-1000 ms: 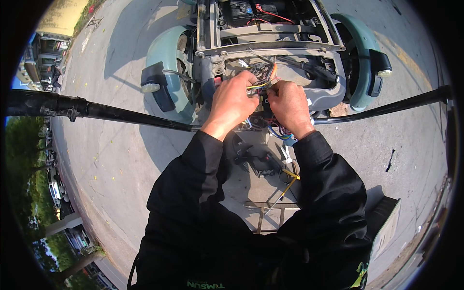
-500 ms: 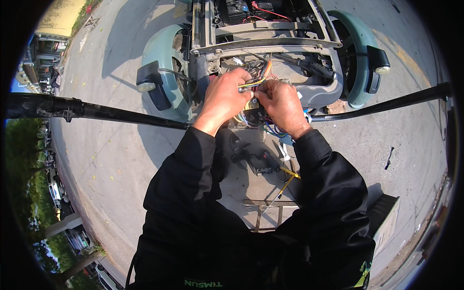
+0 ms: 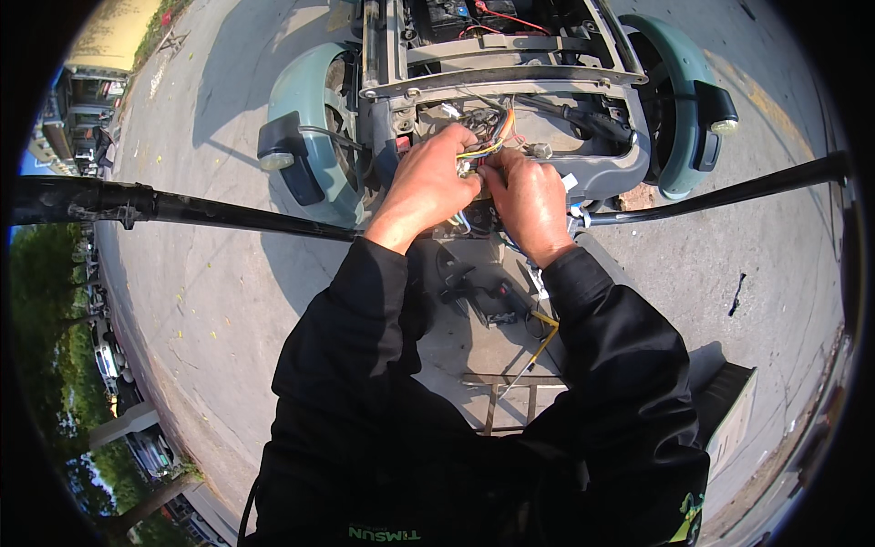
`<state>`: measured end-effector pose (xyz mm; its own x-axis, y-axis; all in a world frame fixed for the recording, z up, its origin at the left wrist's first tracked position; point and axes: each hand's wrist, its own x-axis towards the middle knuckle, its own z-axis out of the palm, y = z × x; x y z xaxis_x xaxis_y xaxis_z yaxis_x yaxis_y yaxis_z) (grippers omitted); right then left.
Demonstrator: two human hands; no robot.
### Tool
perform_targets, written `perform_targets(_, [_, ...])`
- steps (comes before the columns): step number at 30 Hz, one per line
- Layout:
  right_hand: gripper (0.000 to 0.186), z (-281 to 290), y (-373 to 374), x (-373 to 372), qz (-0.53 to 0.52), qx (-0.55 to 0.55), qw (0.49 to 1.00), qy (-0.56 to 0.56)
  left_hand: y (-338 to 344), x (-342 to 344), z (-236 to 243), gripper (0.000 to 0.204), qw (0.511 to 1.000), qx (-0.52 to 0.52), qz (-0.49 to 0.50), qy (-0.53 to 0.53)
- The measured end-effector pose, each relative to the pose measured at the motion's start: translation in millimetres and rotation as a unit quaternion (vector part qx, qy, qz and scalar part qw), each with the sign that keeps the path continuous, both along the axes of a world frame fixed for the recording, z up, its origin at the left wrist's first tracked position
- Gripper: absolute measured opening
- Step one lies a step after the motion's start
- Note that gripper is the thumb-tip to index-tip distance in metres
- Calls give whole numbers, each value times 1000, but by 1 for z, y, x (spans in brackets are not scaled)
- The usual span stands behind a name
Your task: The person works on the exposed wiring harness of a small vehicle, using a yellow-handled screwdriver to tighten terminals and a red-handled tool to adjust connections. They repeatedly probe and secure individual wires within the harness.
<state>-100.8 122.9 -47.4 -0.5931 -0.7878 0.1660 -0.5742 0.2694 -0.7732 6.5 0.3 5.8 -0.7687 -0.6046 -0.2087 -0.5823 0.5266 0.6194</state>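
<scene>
Gap right of wire bundle (image 3: 505, 132), black cable (image 3: 588, 128) farther right; crossbar (image 3: 510, 80) beyond bundle, left hand (image 3: 432, 178) crowding left side (tight).

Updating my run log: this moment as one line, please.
left hand: at coloured wires; right hand: close beside left; red cable: farther ahead

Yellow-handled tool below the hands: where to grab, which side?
I'd grip the yellow tool on its straight yellow stretch, from above, likely with the right hand: that part looks thicker than the thin shaft running lower left, nothing covers it from above, and in view it lies beside the right sleeve. Whether it lies flat is unclear.
</scene>
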Motion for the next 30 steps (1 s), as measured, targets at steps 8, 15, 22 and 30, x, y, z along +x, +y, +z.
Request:
perform_targets(8, [21, 15, 1, -2, -39, 40, 993, -100, 0, -5, 4, 39, 999, 31, 31, -3])
perform_targets(15, [27, 18, 7, 6, -34, 49, 996, -70, 8, -5, 16, 26, 999, -48, -10, 8])
perform_targets(22, [26, 14, 5, 5, -33, 70, 995, -59, 6, 0, 9, 17, 983, -115, -114, 88])
perform_targets(30, [36, 18, 12, 8, -37, 40, 987, -151, 6, 4, 13, 20, 974, -181, -133, 38])
